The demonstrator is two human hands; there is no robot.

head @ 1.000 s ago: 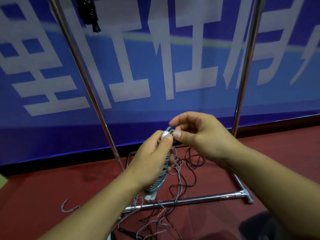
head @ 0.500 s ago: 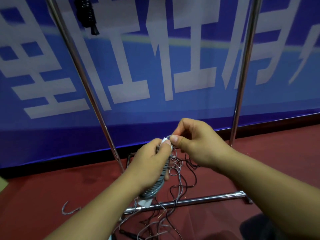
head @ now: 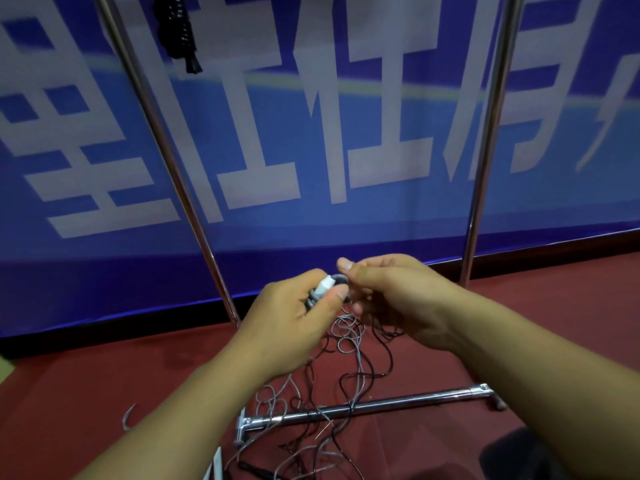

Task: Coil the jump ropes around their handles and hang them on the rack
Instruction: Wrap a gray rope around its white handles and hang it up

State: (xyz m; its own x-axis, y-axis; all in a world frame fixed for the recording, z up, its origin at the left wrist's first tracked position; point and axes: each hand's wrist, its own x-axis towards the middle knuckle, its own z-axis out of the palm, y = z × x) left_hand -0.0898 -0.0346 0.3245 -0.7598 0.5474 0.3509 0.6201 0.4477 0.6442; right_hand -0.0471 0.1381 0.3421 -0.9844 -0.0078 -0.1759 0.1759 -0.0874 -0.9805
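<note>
Left hand (head: 287, 327) grips a grey jump rope handle (head: 323, 287) with cord wound round it, held at mid-frame above the red floor (head: 104, 382). Right hand (head: 391, 299) pinches the cord at the handle's tip. Loose ropes (head: 346, 375) lie tangled over the rack's base bar (head: 398, 403) — one black coiled rope (head: 178, 29) hangs at upper left.

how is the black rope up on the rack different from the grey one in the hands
The black jump rope hangs high beside the rack's left pole, untouched; the grey jump rope is gripped by the left hand and pinched by the right hand. The black one trails nothing; grey cord spills to the floor. Both look coiled.
</note>
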